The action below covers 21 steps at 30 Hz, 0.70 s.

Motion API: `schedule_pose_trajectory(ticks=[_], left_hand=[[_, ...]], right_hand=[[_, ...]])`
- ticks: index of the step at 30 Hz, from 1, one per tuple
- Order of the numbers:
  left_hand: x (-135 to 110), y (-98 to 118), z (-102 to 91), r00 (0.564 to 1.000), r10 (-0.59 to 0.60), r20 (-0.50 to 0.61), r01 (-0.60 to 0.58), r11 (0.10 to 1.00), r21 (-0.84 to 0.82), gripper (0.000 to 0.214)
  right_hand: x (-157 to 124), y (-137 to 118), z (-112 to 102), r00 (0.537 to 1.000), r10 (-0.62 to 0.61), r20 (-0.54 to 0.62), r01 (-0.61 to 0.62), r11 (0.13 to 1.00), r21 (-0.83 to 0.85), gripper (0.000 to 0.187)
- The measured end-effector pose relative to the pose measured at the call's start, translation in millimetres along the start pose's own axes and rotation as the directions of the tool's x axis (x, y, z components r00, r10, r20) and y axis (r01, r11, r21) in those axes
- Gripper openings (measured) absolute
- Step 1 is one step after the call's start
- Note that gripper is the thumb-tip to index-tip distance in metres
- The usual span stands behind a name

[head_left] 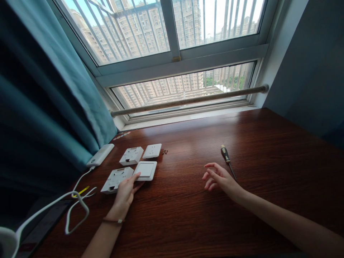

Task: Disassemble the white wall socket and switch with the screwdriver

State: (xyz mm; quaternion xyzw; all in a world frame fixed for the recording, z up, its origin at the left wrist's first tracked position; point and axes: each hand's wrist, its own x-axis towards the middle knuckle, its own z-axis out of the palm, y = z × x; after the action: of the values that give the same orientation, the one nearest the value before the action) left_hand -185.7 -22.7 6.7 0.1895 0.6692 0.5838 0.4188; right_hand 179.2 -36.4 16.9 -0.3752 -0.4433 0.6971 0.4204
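Observation:
My left hand (pixel 129 188) grips a white wall switch (pixel 146 170) by its near edge, thumb on top and fingers beneath. Close beside it lies a white mounting box (pixel 114 181), partly covered by the hand. A second mounting box (pixel 131 154) sits farther back, next to a white wall socket (pixel 152 151). Several small screws (pixel 165 152) lie just right of the socket. Over the middle of the table, my right hand (pixel 216 178) is open with bent fingers and holds nothing. Behind its wrist lies a screwdriver (pixel 225 154), its dark handle pointing away from me.
The dark wood table (pixel 182 215) runs up to a barred window. At the left, a white power strip (pixel 100 155) with a looping white cable (pixel 70 215) lies by the blue curtain (pixel 88 118). A horizontal pole (pixel 193 98) crosses the window.

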Motion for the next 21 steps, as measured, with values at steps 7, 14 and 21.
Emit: schedule_pose_trajectory(ticks=[7, 14, 21], left_hand=[[5.9, -1.0, 2.1, 0.999, 0.032, 0.023, -0.034, 0.996, 0.082, 0.017], [8.6, -1.2, -0.1, 0.996, 0.077, -0.036, -0.071, 0.989, 0.133, 0.037], [-20.8, -7.2, -10.0, 0.985, 0.173, 0.005, -0.17, 0.963, 0.207, 0.055]], right_hand=[[3.6, 0.8, -5.0, 1.0, -0.02, -0.006, 0.02, 1.0, -0.007, 0.044], [6.2, 4.3, -5.8, 1.0, -0.008, -0.013, 0.007, 1.0, -0.028, 0.047], [13.0, -16.0, -36.4, 0.94, -0.306, -0.148, 0.094, 0.652, -0.753, 0.026]])
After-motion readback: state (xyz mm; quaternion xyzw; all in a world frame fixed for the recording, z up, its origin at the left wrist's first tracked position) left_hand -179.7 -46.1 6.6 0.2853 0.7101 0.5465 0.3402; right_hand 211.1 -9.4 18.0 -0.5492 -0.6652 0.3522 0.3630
